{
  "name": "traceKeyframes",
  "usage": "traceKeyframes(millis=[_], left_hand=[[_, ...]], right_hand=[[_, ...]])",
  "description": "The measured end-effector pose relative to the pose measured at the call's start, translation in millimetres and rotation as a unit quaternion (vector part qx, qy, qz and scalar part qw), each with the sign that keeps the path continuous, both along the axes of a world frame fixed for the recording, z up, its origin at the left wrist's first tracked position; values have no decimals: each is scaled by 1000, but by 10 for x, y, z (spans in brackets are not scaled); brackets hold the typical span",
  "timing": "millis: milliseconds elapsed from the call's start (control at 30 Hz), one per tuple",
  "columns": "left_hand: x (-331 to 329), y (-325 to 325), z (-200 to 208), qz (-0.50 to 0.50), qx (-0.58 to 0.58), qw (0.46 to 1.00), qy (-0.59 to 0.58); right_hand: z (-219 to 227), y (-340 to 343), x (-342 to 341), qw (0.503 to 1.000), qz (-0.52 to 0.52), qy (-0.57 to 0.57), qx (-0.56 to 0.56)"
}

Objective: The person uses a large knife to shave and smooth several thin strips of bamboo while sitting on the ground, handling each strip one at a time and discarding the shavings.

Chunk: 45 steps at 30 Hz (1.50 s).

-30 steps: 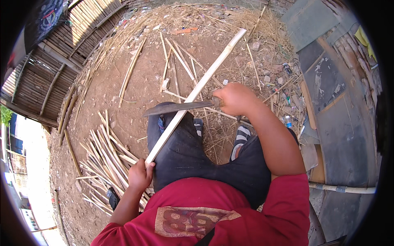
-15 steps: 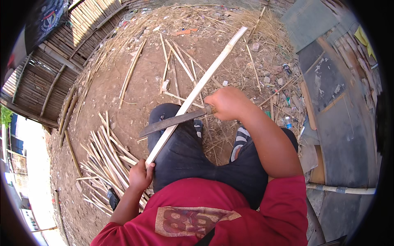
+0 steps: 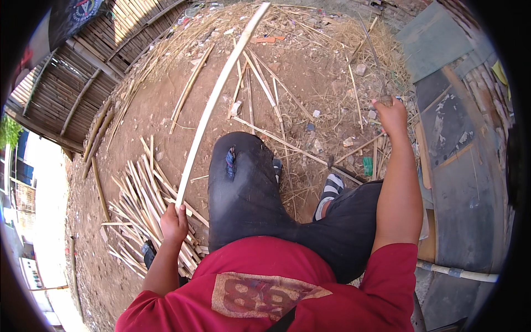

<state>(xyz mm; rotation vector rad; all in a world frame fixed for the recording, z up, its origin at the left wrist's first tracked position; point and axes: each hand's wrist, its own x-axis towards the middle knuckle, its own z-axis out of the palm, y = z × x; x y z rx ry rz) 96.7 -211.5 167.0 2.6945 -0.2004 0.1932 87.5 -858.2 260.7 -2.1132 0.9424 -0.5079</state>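
Note:
My left hand (image 3: 174, 223) is closed round the lower end of a long pale bamboo strip (image 3: 212, 103). The strip slants up and away over the ground, left of my bent knee, bowing slightly. Out to the far right, my right hand (image 3: 391, 115) grips a machete (image 3: 376, 59) by its handle. The blade points away from me, seen nearly edge-on, and is well apart from the strip. Beside my left hand lies a pile of split bamboo strips (image 3: 141, 196) on the dirt.
Several loose strips (image 3: 191, 88) lie on the dirt ahead, with dry straw and litter beyond. Dark sheet panels (image 3: 462, 188) line the right side, and a bamboo slat wall (image 3: 58, 102) stands at the left. My legs in dark trousers (image 3: 249, 193) are in the middle.
My right hand has swung the machete off the strip, out to the right and away. The bamboo strip has tilted left, and my left hand has shifted slightly left.

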Motion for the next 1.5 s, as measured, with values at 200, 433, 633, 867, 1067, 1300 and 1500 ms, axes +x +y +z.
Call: traceKeyframes(millis=[200, 433, 633, 867, 1067, 1300, 1500], left_hand=[[-74, 519, -645, 165, -55, 981, 85], [-397, 1244, -1389, 365, -179, 876, 260], [-618, 1695, -1598, 447, -208, 834, 246], [-754, 1662, -1531, 465, 83, 845, 249], [-810, 1637, -1847, 297, 14, 934, 197], [-337, 1281, -1996, 129, -79, 951, 269], [435, 253, -1669, 45, -48, 945, 320]], right_hand=[[-270, -269, -54, 997, -30, -65, -1], [-180, -172, -150, 984, -85, -84, 135], [-208, -178, -148, 980, -79, -89, 161], [-226, -183, -155, 986, -53, -84, 134], [-39, -40, -140, 988, -48, -89, 118], [430, 34, -336, 983, 19, -145, 108], [441, -214, -725, 986, 27, -135, 97]])
